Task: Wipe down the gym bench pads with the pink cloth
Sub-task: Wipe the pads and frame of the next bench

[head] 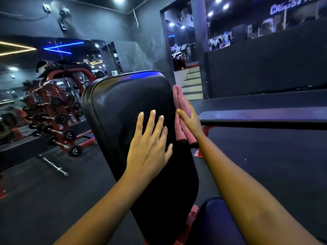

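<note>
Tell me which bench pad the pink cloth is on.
The tilted black pad, centre: pink cloth against its right edge. The flat bench at right is untouched.

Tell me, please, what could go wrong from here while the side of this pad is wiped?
1. The right hand presses the pink cloth flat against the side edge of the bench pad. Without a real grip, the cloth may slip and fall.
2. The bare left hand rests on the pad's face and may leave marks there.
3. The flat bench lies close on the right, and the arm could knock it.
</note>
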`<state>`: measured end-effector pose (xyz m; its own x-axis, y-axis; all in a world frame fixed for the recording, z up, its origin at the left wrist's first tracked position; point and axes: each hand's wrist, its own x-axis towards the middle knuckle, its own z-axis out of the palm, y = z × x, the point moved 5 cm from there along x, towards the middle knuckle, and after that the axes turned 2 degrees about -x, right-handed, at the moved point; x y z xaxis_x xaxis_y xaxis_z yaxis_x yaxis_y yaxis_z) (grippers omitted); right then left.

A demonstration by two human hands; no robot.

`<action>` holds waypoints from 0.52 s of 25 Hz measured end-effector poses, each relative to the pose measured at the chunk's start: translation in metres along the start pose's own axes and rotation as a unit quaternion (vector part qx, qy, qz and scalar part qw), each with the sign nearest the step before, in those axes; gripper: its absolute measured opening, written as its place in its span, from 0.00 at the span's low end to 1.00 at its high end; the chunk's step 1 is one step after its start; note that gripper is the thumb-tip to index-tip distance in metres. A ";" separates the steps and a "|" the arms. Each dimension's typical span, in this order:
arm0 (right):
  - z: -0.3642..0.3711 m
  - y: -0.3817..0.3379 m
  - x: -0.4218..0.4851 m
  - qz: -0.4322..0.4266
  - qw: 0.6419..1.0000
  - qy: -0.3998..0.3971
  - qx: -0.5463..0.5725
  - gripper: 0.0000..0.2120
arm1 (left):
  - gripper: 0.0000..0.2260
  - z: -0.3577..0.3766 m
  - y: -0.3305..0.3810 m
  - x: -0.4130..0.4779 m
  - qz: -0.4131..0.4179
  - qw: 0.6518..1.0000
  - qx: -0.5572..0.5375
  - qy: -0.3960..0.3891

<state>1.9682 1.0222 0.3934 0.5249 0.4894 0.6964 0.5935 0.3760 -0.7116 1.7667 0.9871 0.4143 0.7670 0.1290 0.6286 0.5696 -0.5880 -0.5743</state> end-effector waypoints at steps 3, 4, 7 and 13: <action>-0.001 0.024 -0.032 0.041 0.999 0.012 -0.028 0.29 | 0.26 0.012 0.014 -0.029 0.051 0.999 0.012 -0.008; -0.001 0.032 -0.044 0.059 0.997 0.017 -0.035 0.29 | 0.26 0.015 0.016 -0.035 0.065 0.998 0.026 -0.010; -0.004 0.044 -0.074 0.103 0.993 0.023 -0.044 0.25 | 0.27 0.018 0.017 -0.040 0.090 0.994 0.063 -0.016; -0.002 0.061 -0.142 0.183 0.981 0.058 -0.020 0.32 | 0.25 0.019 0.027 -0.067 0.110 0.994 0.020 0.006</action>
<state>1.9312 0.9747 0.2513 0.7713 0.4925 0.4031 0.3750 0.1600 -0.9131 1.7361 0.9782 0.3466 0.8708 -0.0078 0.4916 0.4004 -0.5691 -0.7182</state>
